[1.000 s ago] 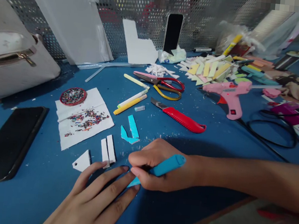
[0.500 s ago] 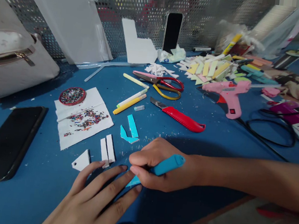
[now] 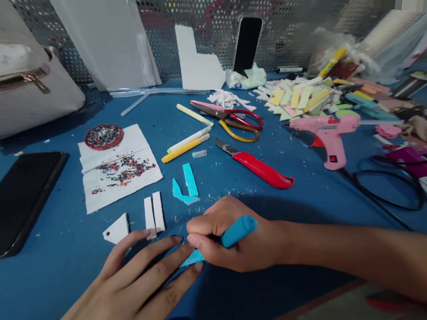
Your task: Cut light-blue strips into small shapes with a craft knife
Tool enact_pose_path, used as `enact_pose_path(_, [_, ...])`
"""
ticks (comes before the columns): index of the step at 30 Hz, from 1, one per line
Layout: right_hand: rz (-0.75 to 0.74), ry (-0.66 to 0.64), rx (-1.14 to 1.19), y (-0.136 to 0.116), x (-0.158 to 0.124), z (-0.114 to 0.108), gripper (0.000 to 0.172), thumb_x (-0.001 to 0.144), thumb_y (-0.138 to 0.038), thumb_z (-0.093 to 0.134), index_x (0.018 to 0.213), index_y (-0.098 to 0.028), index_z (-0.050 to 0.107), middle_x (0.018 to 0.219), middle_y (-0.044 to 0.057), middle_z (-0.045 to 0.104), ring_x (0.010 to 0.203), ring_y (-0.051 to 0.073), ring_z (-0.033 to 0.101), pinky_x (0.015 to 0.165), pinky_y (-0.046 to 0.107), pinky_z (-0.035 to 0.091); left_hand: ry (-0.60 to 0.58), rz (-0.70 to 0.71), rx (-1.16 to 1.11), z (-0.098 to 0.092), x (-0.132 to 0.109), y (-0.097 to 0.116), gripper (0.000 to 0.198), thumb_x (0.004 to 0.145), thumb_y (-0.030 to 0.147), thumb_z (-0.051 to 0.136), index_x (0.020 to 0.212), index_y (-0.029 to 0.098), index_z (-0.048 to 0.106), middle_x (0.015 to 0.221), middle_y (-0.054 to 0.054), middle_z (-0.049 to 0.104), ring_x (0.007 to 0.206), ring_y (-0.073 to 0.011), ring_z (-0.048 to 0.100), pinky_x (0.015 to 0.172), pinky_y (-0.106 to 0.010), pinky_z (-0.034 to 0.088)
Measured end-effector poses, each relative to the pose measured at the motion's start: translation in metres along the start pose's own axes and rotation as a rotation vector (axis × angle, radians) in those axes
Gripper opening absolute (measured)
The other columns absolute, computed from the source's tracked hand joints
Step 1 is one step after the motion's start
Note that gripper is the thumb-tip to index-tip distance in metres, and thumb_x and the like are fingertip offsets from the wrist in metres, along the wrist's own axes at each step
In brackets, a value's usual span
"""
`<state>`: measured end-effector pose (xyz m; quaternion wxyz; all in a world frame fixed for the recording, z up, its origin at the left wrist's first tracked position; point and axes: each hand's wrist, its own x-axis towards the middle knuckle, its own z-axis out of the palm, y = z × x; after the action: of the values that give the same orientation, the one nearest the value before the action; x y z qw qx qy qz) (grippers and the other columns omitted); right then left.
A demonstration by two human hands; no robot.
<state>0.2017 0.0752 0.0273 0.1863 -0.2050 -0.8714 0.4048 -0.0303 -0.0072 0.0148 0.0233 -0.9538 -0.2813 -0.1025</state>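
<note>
My right hand (image 3: 228,235) is closed round a light blue tool (image 3: 237,230), like a marker or craft knife, with its tip hidden under my fingers. My left hand (image 3: 135,286) lies flat with fingers stretched out, pressing a small light blue piece (image 3: 192,257) onto the blue table (image 3: 54,260). The two hands touch at that piece. Two white strips (image 3: 154,212) and a white triangle (image 3: 117,230) lie just beyond my left fingertips. Light blue offcuts (image 3: 185,183) lie above my right hand.
A red craft knife (image 3: 258,168), scissors (image 3: 236,122), yellow markers (image 3: 186,145), a pink glue gun (image 3: 328,133) with black cable and a heap of cut pieces (image 3: 300,98) lie further back. A black phone (image 3: 8,204) is at left, glitter on white paper (image 3: 119,168) beside it.
The blue tool's back end has tipped slightly lower and leftward in my right hand. My left hand has stayed pressed on the piece.
</note>
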Motion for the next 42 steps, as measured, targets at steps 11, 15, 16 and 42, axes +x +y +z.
enact_pose_path(11, [-0.015, -0.026, 0.127, 0.003, 0.0018, -0.0014, 0.032, 0.093, -0.025, 0.046, 0.067, -0.019, 0.028, 0.061, -0.006, 0.029, 0.055, 0.007, 0.027, 0.052, 0.02, 0.023, 0.013, -0.013, -0.017, -0.0002, 0.0002, 0.0004, 0.058, 0.096, 0.061, 0.038, 0.14, 0.025, 0.046, 0.134, 0.002, 0.06, 0.13, -0.0215, 0.041, 0.119, -0.045, 0.006])
enact_pose_path(15, [-0.013, -0.033, 0.053, 0.0023, 0.0018, -0.0006, 0.031, 0.091, -0.025, 0.047, 0.067, -0.019, 0.029, 0.059, -0.006, 0.029, 0.054, 0.007, 0.027, 0.051, 0.021, 0.022, 0.021, -0.003, -0.013, 0.0002, -0.0005, 0.0001, 0.057, 0.096, 0.06, 0.038, 0.14, 0.025, 0.047, 0.134, 0.002, 0.06, 0.131, -0.0217, 0.04, 0.119, -0.045, 0.005])
enact_pose_path(16, [-0.014, -0.027, 0.035, 0.0022, 0.0015, -0.0004, 0.031, 0.091, -0.025, 0.046, 0.066, -0.019, 0.028, 0.059, -0.007, 0.028, 0.053, 0.007, 0.026, 0.051, 0.021, 0.022, 0.018, -0.002, -0.011, 0.0002, -0.0005, 0.0001, 0.057, 0.096, 0.06, 0.039, 0.14, 0.025, 0.046, 0.134, 0.002, 0.06, 0.131, -0.0218, 0.04, 0.119, -0.045, 0.005])
enact_pose_path(42, [-0.008, -0.023, 0.011, 0.001, 0.0017, -0.0003, 0.031, 0.089, -0.022, 0.045, 0.064, -0.019, 0.028, 0.056, -0.007, 0.025, 0.051, 0.007, 0.022, 0.049, 0.022, 0.02, -0.011, -0.01, -0.024, -0.0019, 0.0001, 0.0008, 0.055, 0.097, 0.057, 0.039, 0.14, 0.024, 0.046, 0.135, 0.001, 0.059, 0.132, -0.0219, 0.039, 0.118, -0.045, 0.006])
